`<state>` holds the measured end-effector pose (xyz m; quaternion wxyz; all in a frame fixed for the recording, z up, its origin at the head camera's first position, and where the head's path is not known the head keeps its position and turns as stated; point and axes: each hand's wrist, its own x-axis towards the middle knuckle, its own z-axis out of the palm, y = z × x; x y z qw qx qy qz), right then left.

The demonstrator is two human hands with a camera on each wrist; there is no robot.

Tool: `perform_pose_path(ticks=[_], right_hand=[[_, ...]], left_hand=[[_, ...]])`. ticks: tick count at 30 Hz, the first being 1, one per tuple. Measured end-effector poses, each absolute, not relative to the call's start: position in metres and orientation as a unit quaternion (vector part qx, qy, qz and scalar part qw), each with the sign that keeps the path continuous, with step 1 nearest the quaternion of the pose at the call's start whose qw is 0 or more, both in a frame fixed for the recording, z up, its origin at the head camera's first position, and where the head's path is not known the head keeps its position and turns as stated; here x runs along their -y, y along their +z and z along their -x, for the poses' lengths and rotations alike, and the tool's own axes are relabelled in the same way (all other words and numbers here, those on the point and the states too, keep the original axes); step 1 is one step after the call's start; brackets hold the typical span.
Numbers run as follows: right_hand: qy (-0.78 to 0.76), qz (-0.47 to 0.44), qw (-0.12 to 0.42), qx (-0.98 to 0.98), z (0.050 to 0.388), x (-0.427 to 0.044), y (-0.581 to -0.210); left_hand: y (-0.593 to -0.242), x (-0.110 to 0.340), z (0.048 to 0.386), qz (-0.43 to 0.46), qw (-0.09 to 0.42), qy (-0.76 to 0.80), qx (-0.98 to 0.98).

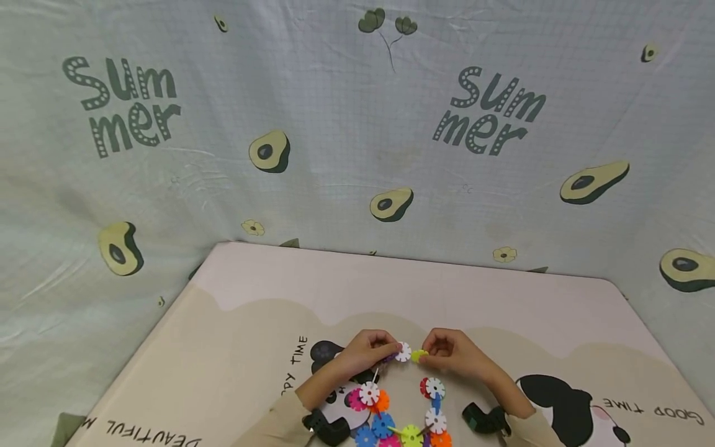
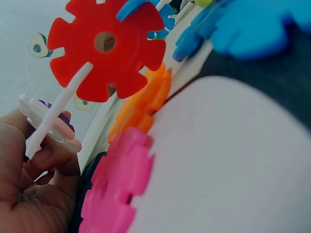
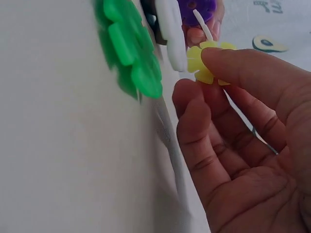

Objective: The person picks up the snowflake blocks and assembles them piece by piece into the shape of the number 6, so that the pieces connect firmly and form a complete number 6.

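Note:
Between the thumb and fingers of the left hand (image 1: 367, 354), a purple notched disc (image 3: 198, 10) is pinched. A white notched disc (image 1: 403, 352) stands joined to it, facing the other hand. My right hand (image 1: 454, 352) pinches a yellow notched disc (image 3: 212, 57) by its edge. In the head view the yellow disc is right beside the white one, perhaps touching; whether they interlock I cannot tell. Below both hands lies a chain of linked discs, with a blue disc (image 1: 383, 426), another yellow disc (image 1: 412, 434) and an orange disc (image 1: 381, 401) among them.
In the left wrist view a red disc (image 2: 104, 46) and a pink disc (image 2: 119, 182) loom close to the camera. A green disc (image 3: 130, 48) shows in the right wrist view. The printed tabletop (image 1: 246, 347) meets a hanging avocado-patterned cloth (image 1: 335, 186) behind.

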<state>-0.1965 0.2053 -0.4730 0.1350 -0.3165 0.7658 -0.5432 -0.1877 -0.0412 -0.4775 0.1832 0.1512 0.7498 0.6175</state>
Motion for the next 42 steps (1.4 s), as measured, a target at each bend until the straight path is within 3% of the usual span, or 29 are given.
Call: perform_pose_path(ticks=[29, 42], right_hand=[[-0.553, 0.345, 0.111, -0.751, 0.195, -0.196, -0.475], [-0.557, 0.360, 0.068, -0.745, 0.192, -0.191, -0.477]], left_hand=[[-0.477, 0.043, 0.186, -0.161, 0.176, 0.622, -0.746], [-0.479, 0.040, 0.186, -0.182, 0.171, 0.610, -0.752]])
